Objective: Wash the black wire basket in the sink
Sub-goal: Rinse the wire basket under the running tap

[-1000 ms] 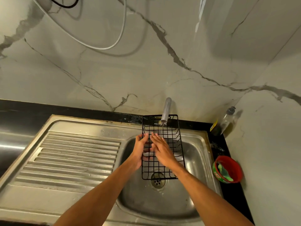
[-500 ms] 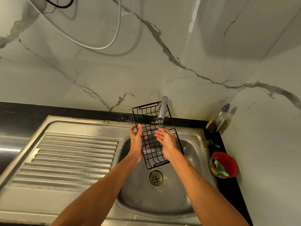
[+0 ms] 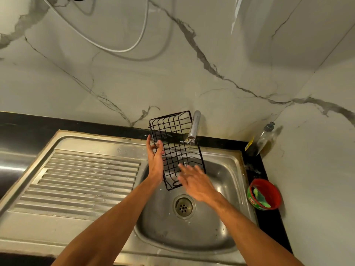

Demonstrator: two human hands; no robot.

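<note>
**Basket under the tap, left hand holding, right hand flat on the mesh**

Black wire basket (image 3: 175, 146) is up over the sink bowl (image 3: 226, 189), tilted, long axis running away from me, far end leaning left of the tap (image 3: 194, 124). Near end hangs just above the drain (image 3: 183, 206), not touching the bowl as far as I can see. Thin stream of water drops from the spout and lands on the mesh on the right side of the basket.

My left hand (image 3: 156, 160) is clamped on the basket's left long edge, thumb on the near face, fingers wrapped behind the wire. My right hand (image 3: 194, 181) is spread open, fingers apart, lying flat against the near end of the basket. It's blurred, so I can't tell how firm the contact is. The two hands are apart, with the basket between them.

Left of my left hand: ribbed steel drainboard (image 3: 86, 181), wet in spots. Right of my right hand, past the sink rim on the black counter (image 3: 255, 166): red tub (image 3: 266, 194) with something green in it. Further back in the corner, beyond the right hand, a clear pump bottle (image 3: 266, 137) stands against the marble wall (image 3: 211, 64). White cable (image 3: 123, 49) loops on the wall above both hands.
</note>
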